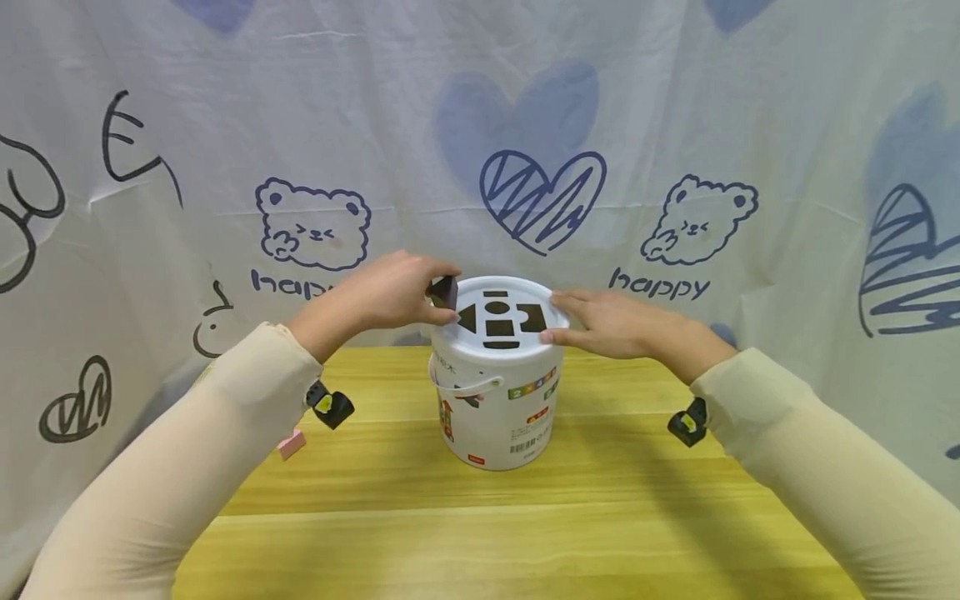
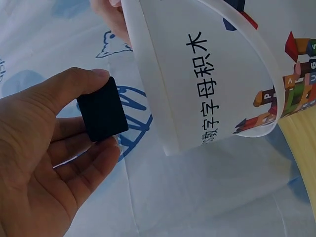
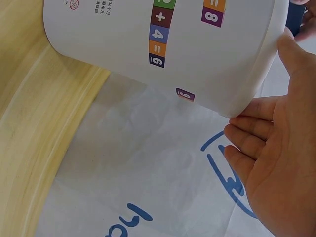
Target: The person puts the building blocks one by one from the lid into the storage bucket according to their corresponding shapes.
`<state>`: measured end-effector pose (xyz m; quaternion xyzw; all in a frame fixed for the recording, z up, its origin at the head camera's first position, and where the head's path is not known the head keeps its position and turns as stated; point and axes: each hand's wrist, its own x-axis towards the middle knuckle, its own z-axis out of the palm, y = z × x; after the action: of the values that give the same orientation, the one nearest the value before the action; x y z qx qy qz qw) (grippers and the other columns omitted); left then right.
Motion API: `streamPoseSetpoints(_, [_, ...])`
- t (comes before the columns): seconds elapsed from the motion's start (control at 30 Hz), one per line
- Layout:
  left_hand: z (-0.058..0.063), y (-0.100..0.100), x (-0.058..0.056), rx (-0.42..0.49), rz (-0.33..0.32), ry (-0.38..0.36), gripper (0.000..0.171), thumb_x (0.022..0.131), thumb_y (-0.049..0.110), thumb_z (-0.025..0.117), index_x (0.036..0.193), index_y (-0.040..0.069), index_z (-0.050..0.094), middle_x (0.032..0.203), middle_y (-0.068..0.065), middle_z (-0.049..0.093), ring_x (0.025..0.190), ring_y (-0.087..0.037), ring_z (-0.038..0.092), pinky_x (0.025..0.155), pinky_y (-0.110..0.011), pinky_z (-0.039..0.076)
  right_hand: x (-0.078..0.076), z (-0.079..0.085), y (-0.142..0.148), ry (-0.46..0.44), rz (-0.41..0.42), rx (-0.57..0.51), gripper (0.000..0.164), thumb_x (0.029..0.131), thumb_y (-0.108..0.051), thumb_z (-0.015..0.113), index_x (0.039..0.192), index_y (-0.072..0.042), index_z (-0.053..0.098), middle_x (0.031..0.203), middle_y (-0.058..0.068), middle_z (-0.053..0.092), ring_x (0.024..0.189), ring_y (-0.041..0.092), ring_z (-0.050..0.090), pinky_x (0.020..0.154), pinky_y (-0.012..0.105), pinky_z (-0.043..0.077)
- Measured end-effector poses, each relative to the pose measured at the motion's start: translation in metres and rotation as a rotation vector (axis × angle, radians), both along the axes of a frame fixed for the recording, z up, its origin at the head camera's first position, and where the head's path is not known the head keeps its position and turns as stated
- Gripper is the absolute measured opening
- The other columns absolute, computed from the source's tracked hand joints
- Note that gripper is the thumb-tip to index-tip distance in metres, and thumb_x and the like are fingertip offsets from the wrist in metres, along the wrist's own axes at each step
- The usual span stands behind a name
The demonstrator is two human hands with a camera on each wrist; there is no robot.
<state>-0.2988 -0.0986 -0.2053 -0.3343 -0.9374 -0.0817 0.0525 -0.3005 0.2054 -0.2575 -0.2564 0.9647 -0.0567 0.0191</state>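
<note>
A white bucket (image 1: 480,417) stands upright on the table, its white lid (image 1: 517,354) pierced by several shaped holes. In my left hand (image 1: 390,292) a dark block (image 2: 102,109) is pinched between thumb and fingers, just off the lid's left rim, near the triangular hole (image 1: 467,319). The left wrist view shows a rectangular face of this block; its full shape cannot be made out. My right hand (image 1: 618,323) rests against the right side of the lid, thumb and fairly straight fingers touching the rim. The bucket's handle (image 1: 468,389) hangs down at the front left.
A pink block (image 1: 291,444) lies on the wooden table (image 1: 525,542), partly behind my left sleeve. Close behind the bucket hangs a pale cloth (image 1: 420,167) with hearts and bears. A small black device (image 1: 330,406) is strapped under each wrist.
</note>
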Motion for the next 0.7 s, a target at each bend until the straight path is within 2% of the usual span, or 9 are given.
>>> streamPoseSetpoints(0.17, [0.001,0.012,-0.009,-0.049,0.027,0.006,0.065,0.084,0.036,0.077,0.137,0.005,0.056,0.12,-0.012,0.065,0.105,-0.029,0.06,0.097,-0.044,0.048,0.0,0.001,0.0,0.001,0.002,0.001,0.098,0.086,-0.08,0.035,0.155,-0.011,0.027,0.158,0.014,0.027,0.139,0.041,0.032,0.112,0.058,0.025])
streamPoseSetpoints(0.43, [-0.006,0.027,-0.022,-0.084,0.059,-0.07,0.063,0.084,0.035,0.078,0.135,0.004,0.057,0.119,-0.011,0.065,0.104,-0.027,0.06,0.095,-0.041,0.049,0.0,0.002,-0.001,-0.001,0.001,0.003,0.097,0.086,-0.08,0.035,0.155,-0.012,0.027,0.158,0.013,0.026,0.139,0.04,0.032,0.112,0.058,0.025])
streamPoseSetpoints(0.7, [-0.012,0.036,-0.027,-0.144,0.064,-0.082,0.068,0.083,0.038,0.078,0.137,0.004,0.056,0.125,-0.015,0.063,0.107,-0.028,0.059,0.095,-0.039,0.049,0.0,0.002,-0.001,-0.008,-0.008,0.003,0.098,0.086,-0.081,0.035,0.155,-0.012,0.027,0.158,0.013,0.026,0.139,0.041,0.032,0.112,0.058,0.025])
